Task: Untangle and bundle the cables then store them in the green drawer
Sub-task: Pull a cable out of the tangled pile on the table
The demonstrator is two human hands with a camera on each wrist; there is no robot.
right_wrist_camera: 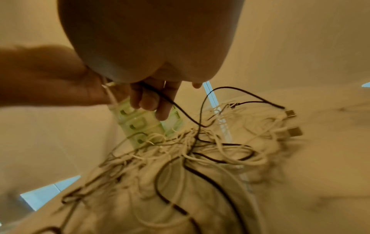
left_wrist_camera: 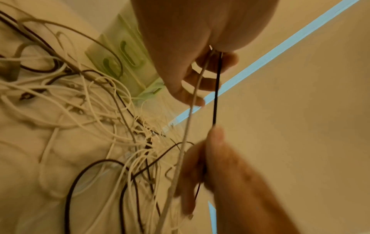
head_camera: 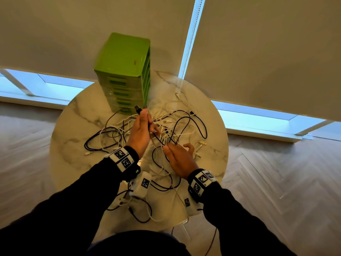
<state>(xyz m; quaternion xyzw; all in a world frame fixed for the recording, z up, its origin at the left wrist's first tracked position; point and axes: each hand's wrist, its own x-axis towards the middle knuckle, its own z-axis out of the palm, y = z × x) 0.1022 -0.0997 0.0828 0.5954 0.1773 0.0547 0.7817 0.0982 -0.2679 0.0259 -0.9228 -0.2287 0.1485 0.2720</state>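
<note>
Nearest the person, black and white cable loops spill over the near edge of the round marble-patterned worktop (head_camera: 77, 115), and two small white blocks with black square-code markers (head_camera: 145, 182) lie among them. Both dark sleeves carry wristbands with the same black-and-white square codes; no readable writing shows on them.

The right hand (head_camera: 180, 159) hovers just above the tangled heap of thin black and white cables (head_camera: 171, 126) at the middle of the worktop. Its fingers are nearly straight and close together, and the left wrist view shows its thumb and fingers pinching a thin black cable (left_wrist_camera: 217, 88).

The left hand (head_camera: 141, 133) is raised above the heap, its fingers curled round that black cable and a white cable (left_wrist_camera: 192, 101), both running down to the right hand. Two plug ends (head_camera: 140, 108) stick up out of its fist.

Beyond the heap, at the far edge of the worktop, stands the bright green plastic drawer tower (head_camera: 125, 71), its drawers closed. A small red label (head_camera: 134, 62) sits on its top, too small to read.
</note>
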